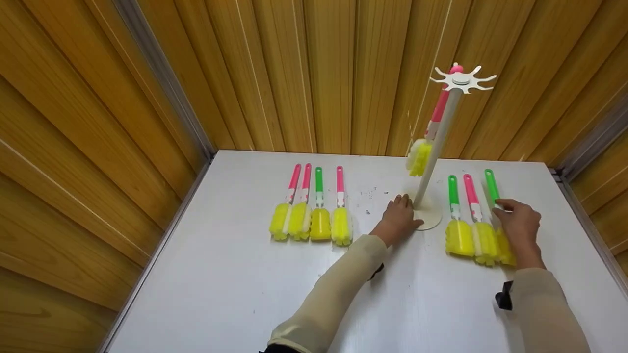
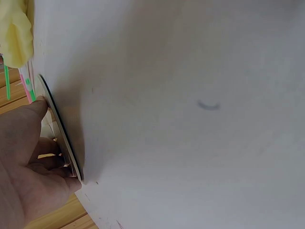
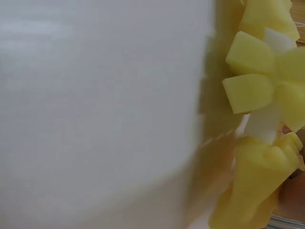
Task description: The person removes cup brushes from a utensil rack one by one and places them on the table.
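Note:
A white stand point(image 1: 440, 144) with a round base point(image 1: 429, 218) and a crown of curved hooks point(image 1: 460, 81) rises from the table. My left hand point(image 1: 398, 219) holds the base at its left side; in the left wrist view, thumb and fingers point(image 2: 50, 169) bear on the disc's rim. From one hook hangs a pink-handled sponge brush point(image 1: 440, 105). My right hand point(image 1: 521, 225) pinches a green-handled sponge brush point(image 1: 491, 185) near its neck, at the right end of a row; the hand partly hides its yellow head. Beside it lie a pink-handled brush point(image 1: 472, 192) and another green-handled brush point(image 1: 454, 193).
Left of the stand, several sponge brushes point(image 1: 320, 225) with pink or green handles lie in a row, heads toward me. The white table point(image 1: 221, 274) ends at slatted wooden walls point(image 1: 328, 73) behind and on both sides. Yellow sponge heads point(image 3: 250, 90) fill the right wrist view's right side.

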{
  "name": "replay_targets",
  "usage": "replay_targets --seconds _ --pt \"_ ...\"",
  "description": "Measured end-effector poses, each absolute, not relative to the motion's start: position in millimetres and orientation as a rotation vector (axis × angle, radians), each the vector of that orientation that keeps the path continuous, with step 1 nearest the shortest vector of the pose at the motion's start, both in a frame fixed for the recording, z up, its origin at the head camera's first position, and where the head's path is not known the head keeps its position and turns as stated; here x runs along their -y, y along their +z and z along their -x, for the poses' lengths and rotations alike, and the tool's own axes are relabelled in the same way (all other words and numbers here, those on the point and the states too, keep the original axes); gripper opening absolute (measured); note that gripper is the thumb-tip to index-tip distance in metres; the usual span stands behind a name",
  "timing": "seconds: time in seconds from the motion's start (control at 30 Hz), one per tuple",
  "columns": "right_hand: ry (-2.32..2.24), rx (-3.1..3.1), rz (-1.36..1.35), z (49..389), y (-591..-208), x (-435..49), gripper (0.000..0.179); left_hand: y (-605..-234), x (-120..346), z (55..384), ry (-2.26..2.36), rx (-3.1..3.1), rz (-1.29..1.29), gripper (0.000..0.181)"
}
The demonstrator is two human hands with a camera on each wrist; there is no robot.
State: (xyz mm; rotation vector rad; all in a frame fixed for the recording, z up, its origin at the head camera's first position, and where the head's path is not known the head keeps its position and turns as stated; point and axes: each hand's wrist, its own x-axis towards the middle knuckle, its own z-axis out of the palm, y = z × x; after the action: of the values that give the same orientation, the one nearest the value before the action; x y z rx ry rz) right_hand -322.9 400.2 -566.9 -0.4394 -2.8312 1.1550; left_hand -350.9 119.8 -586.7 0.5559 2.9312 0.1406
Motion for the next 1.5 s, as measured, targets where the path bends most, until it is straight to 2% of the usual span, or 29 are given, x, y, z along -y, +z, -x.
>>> replay_targets --seconds 0.33,0.83,1.1,1.5 --pt "1.228 2.898 0.563 328.6 -580.2 -387.6 0.046 -589.5 -121.4 350.0 0.163 -2.919 -0.555 0.075" --pt "1.282 2.924 0.508 335.4 -581.2 -373.1 0.049 -587.5 -120.4 352.1 0.145 -2.939 -0.55 0.072" --pt "1.14 2.908 0.362 337.4 -581.8 -366.5 0.044 -587.7 -122.1 351.6 0.107 -2.95 -0.57 0.074" --pt "1.165 2.953 0.392 339.3 -580.2 -362.8 0.047 -587.0 -121.2 352.5 0.165 -2.928 -0.526 0.074"
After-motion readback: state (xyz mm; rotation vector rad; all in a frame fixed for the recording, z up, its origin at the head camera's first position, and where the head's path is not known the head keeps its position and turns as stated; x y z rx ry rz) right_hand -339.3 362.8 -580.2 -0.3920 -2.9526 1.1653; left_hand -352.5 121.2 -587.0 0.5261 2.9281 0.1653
